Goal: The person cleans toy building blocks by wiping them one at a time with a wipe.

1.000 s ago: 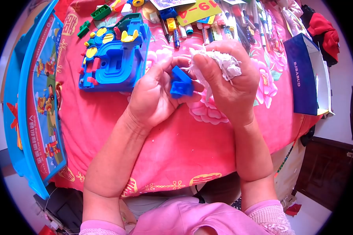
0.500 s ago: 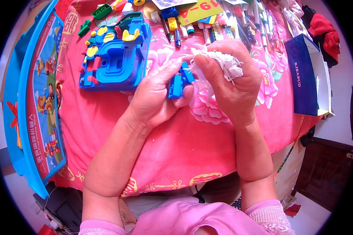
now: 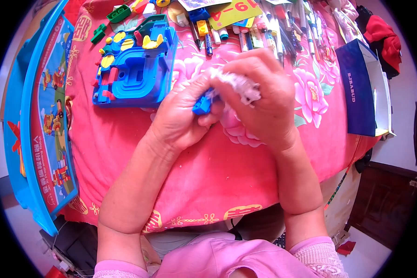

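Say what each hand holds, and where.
Left hand: blue block, by its upper end, in the fingers. Right hand: crumpled white tissue, around its middle.

A pink flowered cloth [image 3: 227,180] carries a blue toy board [image 3: 139,76], green blocks [image 3: 119,14] and pens [image 3: 282,32] (quite a jumble).

The right hand [image 3: 266,95], a crumpled white tissue [image 3: 245,86] in its grip, closes in on the left hand [image 3: 180,116], shutting the gap seen between the two moments earlier. The tissue, previously held beside the blue block [image 3: 202,106], now reaches it and appears to press on its upper part, though blur and overlapping fingers obscure the exact contact. The block, cradled openly on the left fingers a second ago, sits turned and partly hidden, while more of a pink flower [image 3: 311,95] on the cloth emerges beside the right hand.
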`<state>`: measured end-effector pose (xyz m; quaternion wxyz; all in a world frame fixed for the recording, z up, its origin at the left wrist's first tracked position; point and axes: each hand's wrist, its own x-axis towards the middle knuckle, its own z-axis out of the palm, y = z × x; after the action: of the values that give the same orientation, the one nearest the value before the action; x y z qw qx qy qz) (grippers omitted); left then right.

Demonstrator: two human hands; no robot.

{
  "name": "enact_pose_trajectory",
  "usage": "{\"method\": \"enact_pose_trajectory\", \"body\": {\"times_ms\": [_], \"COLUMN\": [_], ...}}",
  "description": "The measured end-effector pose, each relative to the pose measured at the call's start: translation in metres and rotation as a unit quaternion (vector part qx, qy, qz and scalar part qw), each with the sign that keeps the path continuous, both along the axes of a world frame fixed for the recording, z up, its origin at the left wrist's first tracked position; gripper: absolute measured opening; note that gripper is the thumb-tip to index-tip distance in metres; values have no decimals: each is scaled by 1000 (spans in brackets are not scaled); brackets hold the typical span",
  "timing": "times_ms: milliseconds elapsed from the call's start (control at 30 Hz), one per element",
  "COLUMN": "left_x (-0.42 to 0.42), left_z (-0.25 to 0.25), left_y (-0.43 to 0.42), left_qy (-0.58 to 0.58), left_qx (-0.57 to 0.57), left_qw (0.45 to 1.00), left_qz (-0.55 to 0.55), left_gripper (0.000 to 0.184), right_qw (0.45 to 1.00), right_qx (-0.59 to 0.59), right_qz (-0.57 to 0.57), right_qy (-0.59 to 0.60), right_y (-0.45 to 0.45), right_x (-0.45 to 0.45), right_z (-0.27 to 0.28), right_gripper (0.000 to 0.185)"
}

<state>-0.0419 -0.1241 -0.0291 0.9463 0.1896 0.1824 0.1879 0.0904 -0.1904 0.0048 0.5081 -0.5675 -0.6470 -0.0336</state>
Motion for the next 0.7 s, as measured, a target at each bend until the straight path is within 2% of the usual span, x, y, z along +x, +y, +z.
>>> {"method": "enact_pose_trajectory", "body": {"times_ms": [33,133,167,267,400,500,600,667,700], "left_x": [0,1,0,3,2,-1,-2,-3,-4], "left_z": [1,7,8,12,13,13,10,4,2], "left_y": [-1,-2,-2,-1,-4,0,2,2,2], "left_qy": [4,-5,-22,-13,15,-27,-70,-89,-98], "left_qx": [2,3,-1,-6,4,-46,-42,-29,-23], "left_qw": [1000,999,999,999,999,996,993,992,992], "left_qz": [-13,-41,-45,-46,-35,-69,-84,-82,-80], "left_gripper": [24,26,27,28,34,32,28,28,29], "right_qw": [999,991,982,963,960,910,873,823,822], "right_qx": [38,48,10,-29,-51,-81,-94,-139,-158], "right_qz": [-27,-67,-67,-56,-42,-3,32,52,52], "right_qy": [-24,102,175,261,274,407,478,549,544], "right_y": [1,2,-2,-3,-3,-5,-1,2,3], "right_x": [6,12,10,4,3,-1,3,1,1], "right_z": [0,-2,0,0,-4,5,-3,-9,-9], "right_gripper": [18,17,16,16,17,14,12,14,14]}}
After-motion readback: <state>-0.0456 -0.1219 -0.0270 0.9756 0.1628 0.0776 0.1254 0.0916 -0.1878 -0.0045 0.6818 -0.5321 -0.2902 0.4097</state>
